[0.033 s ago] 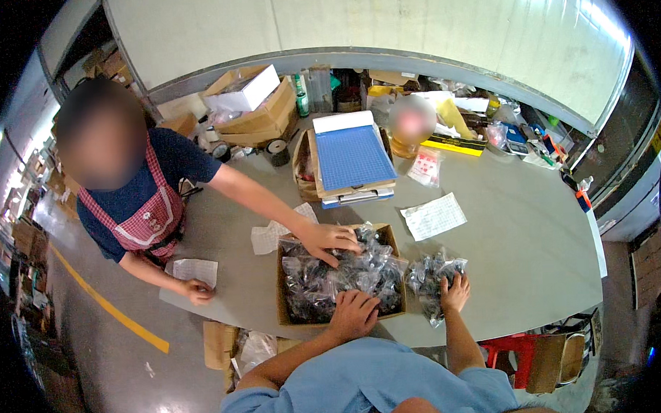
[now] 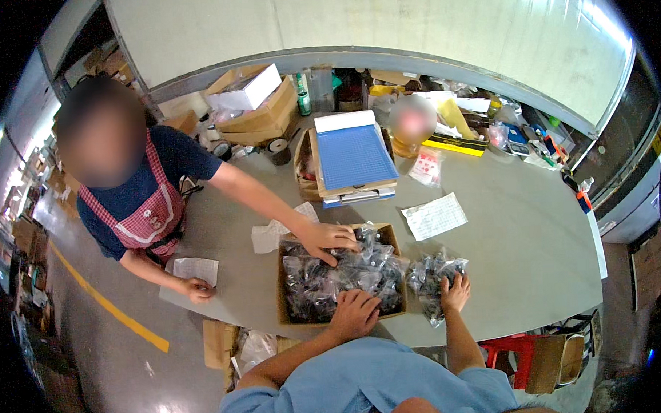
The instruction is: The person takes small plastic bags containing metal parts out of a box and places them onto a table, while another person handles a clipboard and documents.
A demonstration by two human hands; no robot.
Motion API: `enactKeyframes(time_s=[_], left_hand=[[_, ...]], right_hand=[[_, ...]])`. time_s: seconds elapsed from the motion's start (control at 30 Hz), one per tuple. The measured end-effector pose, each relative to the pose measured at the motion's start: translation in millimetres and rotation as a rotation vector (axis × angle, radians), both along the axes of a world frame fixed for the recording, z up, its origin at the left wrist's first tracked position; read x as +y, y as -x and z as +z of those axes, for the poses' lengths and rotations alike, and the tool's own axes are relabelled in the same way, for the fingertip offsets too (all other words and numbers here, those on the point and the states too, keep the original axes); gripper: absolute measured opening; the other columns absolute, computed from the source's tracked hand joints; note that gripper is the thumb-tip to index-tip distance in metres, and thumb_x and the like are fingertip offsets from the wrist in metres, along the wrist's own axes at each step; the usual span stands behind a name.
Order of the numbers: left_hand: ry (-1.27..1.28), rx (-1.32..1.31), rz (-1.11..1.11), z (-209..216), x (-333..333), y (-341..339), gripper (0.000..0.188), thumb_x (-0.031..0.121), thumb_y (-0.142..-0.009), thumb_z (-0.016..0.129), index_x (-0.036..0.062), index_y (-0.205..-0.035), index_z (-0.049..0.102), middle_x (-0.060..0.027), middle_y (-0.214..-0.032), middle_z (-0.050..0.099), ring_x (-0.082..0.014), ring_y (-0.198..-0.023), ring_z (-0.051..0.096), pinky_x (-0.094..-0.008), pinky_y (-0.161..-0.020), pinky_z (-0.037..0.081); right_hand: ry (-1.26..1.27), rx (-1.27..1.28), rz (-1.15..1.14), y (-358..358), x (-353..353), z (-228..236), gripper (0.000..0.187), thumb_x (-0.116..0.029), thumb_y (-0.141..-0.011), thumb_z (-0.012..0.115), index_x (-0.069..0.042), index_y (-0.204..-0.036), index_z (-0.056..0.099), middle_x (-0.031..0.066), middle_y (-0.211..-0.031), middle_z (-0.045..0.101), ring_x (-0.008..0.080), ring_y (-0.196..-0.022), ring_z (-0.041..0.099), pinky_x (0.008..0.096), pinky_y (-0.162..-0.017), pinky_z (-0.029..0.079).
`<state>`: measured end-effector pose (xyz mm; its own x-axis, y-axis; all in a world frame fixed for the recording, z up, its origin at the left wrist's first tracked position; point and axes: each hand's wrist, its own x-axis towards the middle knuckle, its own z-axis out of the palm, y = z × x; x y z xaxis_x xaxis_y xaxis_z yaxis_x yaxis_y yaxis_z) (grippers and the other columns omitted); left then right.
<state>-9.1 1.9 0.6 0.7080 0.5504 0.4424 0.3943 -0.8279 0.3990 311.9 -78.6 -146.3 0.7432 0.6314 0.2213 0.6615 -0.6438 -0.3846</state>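
Note:
An open cardboard box (image 2: 282, 310) stands at the table's near edge, filled with clear plastic bags (image 2: 317, 283) of small dark parts. My left hand (image 2: 354, 315) lies over the box's near rim, its fingers stretched out on the bags. To the right of the box, more clear bags of dark parts (image 2: 429, 279) form a small pile on the table. My right hand (image 2: 456, 293) rests with spread fingers on that pile's right side; neither hand visibly grips a bag. A co-worker's hand (image 2: 330, 241) reaches into the box from the left.
The co-worker in a checked apron (image 2: 152, 213) stands at left, other hand on a paper sheet (image 2: 196, 269). Beyond the box are a blue clipboard stack (image 2: 352, 158) and a written sheet (image 2: 434, 217). Cartons (image 2: 258, 118) and clutter line the back. A red stool (image 2: 521, 356) stands below the table.

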Motion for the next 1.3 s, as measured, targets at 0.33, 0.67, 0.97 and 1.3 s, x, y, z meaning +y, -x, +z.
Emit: enactKeyframes(time_s=[0.33,0.67,0.97,1.3], left_hand=[[-0.025,-0.009,-0.051,-3.8,0.3,-1.5,0.028,0.02,-0.077,0.063,0.0088,-0.102,0.058,-0.0056,-0.098,0.054,-0.0237,-0.098,0.048,-0.0405,-0.081,0.034],[-0.002,0.015,-0.125,-4.8,4.7,-0.1,0.026,0.022,-0.078,0.061,0.0101,-0.101,0.059,-0.0037,-0.097,0.056,-0.0214,-0.096,0.048,-0.0402,-0.08,0.033],[0.003,0.068,-0.159,-6.6,1.2,-4.8,0.026,0.025,-0.08,0.058,0.0116,-0.102,0.06,-0.0021,-0.097,0.057,-0.0192,-0.095,0.048,-0.0416,-0.078,0.031],[0.066,-0.095,-0.09,-2.6,-2.1,-6.5,0.042,0.025,-0.076,0.066,0.0098,-0.114,0.056,-0.0106,-0.106,0.056,-0.029,-0.1,0.051,-0.0434,-0.088,0.038]], right_hand=[[-0.023,-0.012,-0.085,1.3,-2.5,-5.4,0.052,-0.043,-0.084,0.056,-0.01,-0.124,0.048,0.0153,-0.137,0.038,0.037,-0.123,0.037,0.0487,-0.101,0.032],[0.027,0.154,-0.087,6.2,-9.1,-10.1,0.062,-0.049,-0.086,0.052,-0.015,-0.136,0.038,0.0195,-0.144,0.027,0.0389,-0.13,0.027,0.0493,-0.106,0.024],[0.259,0.057,0.015,78.1,-30.5,18.8,0.075,-0.051,-0.079,0.06,-0.024,-0.142,0.03,0.0217,-0.149,0.015,0.0432,-0.132,0.022,0.0505,-0.109,0.018],[0.249,0.135,0.109,50.1,-19.6,31.5,0.065,-0.054,-0.081,0.056,-0.028,-0.138,0.038,0.0207,-0.149,0.014,0.0469,-0.124,0.029,0.0561,-0.103,0.024]])
